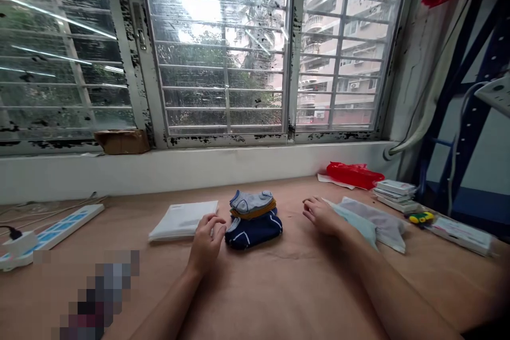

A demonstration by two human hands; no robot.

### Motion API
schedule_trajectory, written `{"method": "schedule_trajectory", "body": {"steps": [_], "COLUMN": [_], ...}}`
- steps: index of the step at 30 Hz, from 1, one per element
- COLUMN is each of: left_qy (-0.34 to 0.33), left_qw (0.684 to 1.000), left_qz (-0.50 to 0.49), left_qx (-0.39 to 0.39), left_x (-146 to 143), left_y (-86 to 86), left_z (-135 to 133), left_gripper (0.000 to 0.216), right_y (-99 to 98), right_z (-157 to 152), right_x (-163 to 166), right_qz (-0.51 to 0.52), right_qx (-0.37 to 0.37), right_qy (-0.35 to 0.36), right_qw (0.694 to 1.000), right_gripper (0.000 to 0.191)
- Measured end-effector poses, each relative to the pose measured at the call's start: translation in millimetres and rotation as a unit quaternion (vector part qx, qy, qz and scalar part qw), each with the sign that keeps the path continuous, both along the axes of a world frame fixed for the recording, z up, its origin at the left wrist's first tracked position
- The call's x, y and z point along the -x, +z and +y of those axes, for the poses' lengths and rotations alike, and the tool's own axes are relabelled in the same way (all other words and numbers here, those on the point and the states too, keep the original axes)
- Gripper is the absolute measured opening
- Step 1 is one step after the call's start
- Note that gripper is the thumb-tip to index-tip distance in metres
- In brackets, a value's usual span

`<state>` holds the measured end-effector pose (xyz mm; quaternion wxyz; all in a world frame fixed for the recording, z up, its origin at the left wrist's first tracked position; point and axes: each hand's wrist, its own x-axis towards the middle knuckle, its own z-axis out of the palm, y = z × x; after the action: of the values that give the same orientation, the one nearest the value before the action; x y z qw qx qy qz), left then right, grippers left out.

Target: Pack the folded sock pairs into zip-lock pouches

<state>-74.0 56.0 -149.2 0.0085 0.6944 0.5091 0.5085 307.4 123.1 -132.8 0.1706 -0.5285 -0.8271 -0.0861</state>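
A small stack of folded ankle socks stands on the table in the middle of the head view. The grey sock (252, 202) with blue trim lies on top, a mustard sock (261, 212) shows beneath it, and navy socks (255, 231) with white lines form the bottom. My left hand (207, 240) is just left of the stack, fingers loosely bent and apart, holding nothing I can see. Behind that hand lies a flat white packet (183, 219). To the right of the stack, apart from it, my right hand (322, 215) hovers empty with relaxed fingers, beside a pale blue pouch (360, 221).
A greyish translucent bag (384, 223), stacked white boxes (396, 191), a yellow-green object (421, 217) and a red plastic bag (354, 174) occupy the right side. On the left lies a power strip (75, 223) with a plug. A wall and barred windows stand behind the table (263, 297).
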Motion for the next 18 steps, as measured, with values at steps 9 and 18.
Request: {"method": "schedule_trajectory", "body": {"steps": [9,18], "left_qy": [-0.007,-0.008], "left_qw": [1.000,1.000], "left_qz": [0.011,0.030], "left_qx": [-0.001,0.002], "left_x": [-0.1,-1.0], "left_y": [-0.8,-0.3], "left_z": [0.8,-0.6], "left_gripper": [0.020,0.020], "right_y": [8.4,39.4], "right_z": [-9.4,-25.1], "right_x": [16.7,16.4], "right_qz": [0.002,0.044], "right_qx": [-0.025,-0.051], "right_qy": [0.033,0.017], "right_qw": [0.999,0.998], "right_gripper": [0.025,0.017]}}
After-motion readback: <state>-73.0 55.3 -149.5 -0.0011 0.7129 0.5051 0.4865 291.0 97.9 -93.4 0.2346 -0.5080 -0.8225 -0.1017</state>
